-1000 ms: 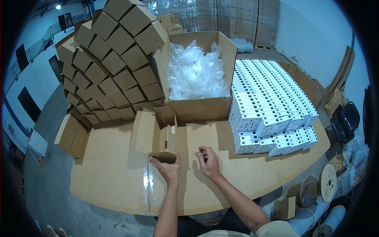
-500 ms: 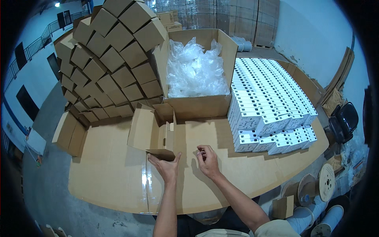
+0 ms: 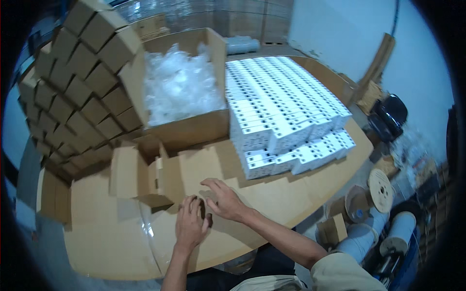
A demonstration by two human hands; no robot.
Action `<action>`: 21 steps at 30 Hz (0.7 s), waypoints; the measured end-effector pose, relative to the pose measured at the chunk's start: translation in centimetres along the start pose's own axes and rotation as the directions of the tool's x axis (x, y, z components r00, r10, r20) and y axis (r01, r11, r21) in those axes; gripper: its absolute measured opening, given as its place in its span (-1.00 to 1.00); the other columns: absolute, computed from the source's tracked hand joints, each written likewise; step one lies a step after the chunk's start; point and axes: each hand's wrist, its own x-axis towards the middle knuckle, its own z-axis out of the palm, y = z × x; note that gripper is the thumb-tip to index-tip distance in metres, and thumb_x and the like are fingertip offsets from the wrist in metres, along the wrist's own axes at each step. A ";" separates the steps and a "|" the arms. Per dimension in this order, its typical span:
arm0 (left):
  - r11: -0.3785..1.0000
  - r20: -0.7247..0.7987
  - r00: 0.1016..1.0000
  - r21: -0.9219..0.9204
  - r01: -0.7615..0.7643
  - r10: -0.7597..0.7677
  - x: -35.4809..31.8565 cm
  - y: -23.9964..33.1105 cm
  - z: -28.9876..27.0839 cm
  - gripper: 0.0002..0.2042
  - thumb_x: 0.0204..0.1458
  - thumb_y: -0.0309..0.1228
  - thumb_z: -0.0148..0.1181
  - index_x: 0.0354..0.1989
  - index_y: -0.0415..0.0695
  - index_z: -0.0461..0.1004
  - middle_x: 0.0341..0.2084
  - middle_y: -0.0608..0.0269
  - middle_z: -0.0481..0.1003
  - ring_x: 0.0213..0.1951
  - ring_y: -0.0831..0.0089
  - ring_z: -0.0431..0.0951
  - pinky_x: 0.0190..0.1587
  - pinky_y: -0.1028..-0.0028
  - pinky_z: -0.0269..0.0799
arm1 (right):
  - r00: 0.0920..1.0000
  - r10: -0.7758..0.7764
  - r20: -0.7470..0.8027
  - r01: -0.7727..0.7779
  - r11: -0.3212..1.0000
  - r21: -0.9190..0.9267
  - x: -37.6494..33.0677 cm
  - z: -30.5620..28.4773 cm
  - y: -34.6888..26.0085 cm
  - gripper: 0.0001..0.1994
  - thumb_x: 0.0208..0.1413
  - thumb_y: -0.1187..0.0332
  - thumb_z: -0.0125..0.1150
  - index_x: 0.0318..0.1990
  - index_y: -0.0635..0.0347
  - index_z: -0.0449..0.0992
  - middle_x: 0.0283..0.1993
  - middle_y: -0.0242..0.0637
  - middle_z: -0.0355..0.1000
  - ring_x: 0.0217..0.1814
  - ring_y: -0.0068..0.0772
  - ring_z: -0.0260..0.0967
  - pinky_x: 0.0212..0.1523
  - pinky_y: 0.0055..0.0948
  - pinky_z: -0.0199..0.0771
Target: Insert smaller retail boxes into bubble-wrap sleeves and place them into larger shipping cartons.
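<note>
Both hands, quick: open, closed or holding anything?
Left hand: open, loosely curved, nothing visible in it, near the open carton.
Right hand: open, loosely bent, nothing visible in it.

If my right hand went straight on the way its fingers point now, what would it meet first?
Probably the right side of the open carton, just beyond the right hand; its height above the tabletop is unclear, so it might pass over.

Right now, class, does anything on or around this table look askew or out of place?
Yes, the brown cartons stacked at the left sit tilted and staggered, so the pile looks askew. Off the table at the lower right, a small carton lies beside spools, with crumpled clear plastic beyond, which looks untidy.
</note>
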 end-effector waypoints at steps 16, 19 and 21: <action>0.987 0.049 0.993 -0.125 -0.103 0.110 6.8 -2.7 1.9 -0.60 0.01 -0.53 0.25 0.08 -0.21 0.41 0.19 -0.04 0.31 0.25 -0.03 0.30 0.32 0.14 0.22 | 0.909 -0.154 -0.386 -0.198 0.657 -0.727 -1.1 -21.3 3.5 -0.51 -0.04 0.54 0.31 0.13 0.13 0.47 0.19 -0.18 0.33 0.21 -0.05 0.28 0.17 -0.12 0.35; 0.984 0.055 0.991 -0.137 -0.113 0.122 7.2 -2.6 1.8 -0.59 0.02 -0.53 0.25 0.09 -0.21 0.41 0.20 -0.04 0.31 0.27 -0.03 0.29 0.33 0.14 0.21 | 0.929 -0.102 -0.356 -0.223 0.614 -0.757 -1.4 -21.9 5.0 -0.52 -0.05 0.55 0.33 0.10 0.07 0.49 0.23 -0.23 0.30 0.25 -0.07 0.25 0.18 -0.12 0.33; 0.986 0.066 0.992 -0.130 -0.101 0.110 7.2 -2.6 1.9 -0.59 0.02 -0.52 0.25 0.10 -0.21 0.41 0.20 -0.04 0.31 0.27 -0.02 0.28 0.33 0.15 0.21 | 0.939 -0.096 -0.332 -0.207 0.612 -0.763 -1.6 -22.0 5.5 -0.53 -0.05 0.55 0.34 0.08 0.06 0.49 0.25 -0.24 0.29 0.27 -0.08 0.24 0.18 -0.13 0.33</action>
